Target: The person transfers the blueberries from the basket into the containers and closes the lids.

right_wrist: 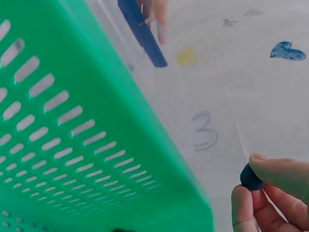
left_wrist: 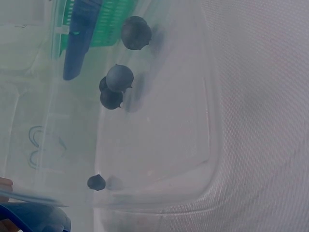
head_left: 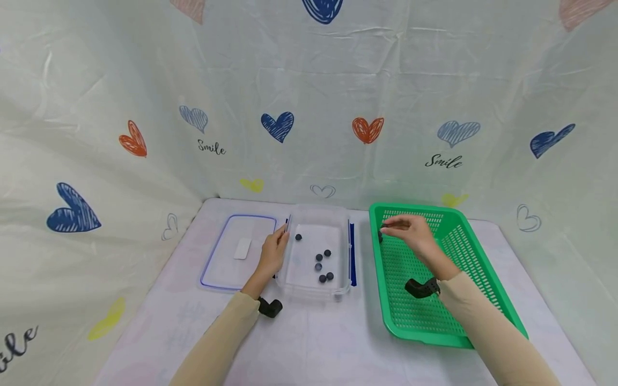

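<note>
A clear plastic box stands on the table with several dark blueberries on its floor. My left hand grips the box's left wall near its blue latch. In the left wrist view, blueberries show through the clear plastic, small crowns on their skins. Over the far left part of a green basket, my right hand pinches one blueberry between thumb and fingertips. Below that hand, something dark lies against the basket's left wall.
Left of the box lies a clear lid with a blue rim and a white label. A blue latch flap sticks out along the box's right side. Behind the table hangs a white sheet printed with hearts.
</note>
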The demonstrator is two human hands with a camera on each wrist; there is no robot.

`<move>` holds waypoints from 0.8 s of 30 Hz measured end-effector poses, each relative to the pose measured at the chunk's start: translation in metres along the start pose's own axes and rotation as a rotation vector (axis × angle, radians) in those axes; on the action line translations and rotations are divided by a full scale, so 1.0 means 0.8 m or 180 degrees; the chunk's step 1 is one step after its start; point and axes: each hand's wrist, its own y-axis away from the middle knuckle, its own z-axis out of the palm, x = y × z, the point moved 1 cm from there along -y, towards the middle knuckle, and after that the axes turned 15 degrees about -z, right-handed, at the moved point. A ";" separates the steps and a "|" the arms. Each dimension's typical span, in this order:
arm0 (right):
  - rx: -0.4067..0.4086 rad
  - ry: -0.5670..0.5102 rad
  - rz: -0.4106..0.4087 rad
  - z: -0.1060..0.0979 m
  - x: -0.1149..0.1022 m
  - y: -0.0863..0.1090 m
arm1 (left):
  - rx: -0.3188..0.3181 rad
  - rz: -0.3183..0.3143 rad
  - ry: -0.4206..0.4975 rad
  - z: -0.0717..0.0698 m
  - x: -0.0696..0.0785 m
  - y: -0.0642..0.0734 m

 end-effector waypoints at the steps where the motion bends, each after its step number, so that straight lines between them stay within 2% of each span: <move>1: -0.0013 -0.0020 -0.0008 0.001 -0.002 0.000 | 0.0000 -0.0005 -0.0001 0.000 0.000 0.000; 5: -0.0069 -0.0119 -0.0053 0.006 -0.012 0.002 | -0.0004 -0.0039 0.0002 0.000 -0.001 0.002; 18: -0.0212 -0.0239 -0.0151 0.019 -0.044 0.001 | 0.0023 0.0027 0.0043 0.000 -0.004 -0.001; 24: -0.0275 -0.0314 -0.0199 0.028 -0.051 -0.001 | 0.0067 0.0254 0.0118 -0.001 -0.005 0.001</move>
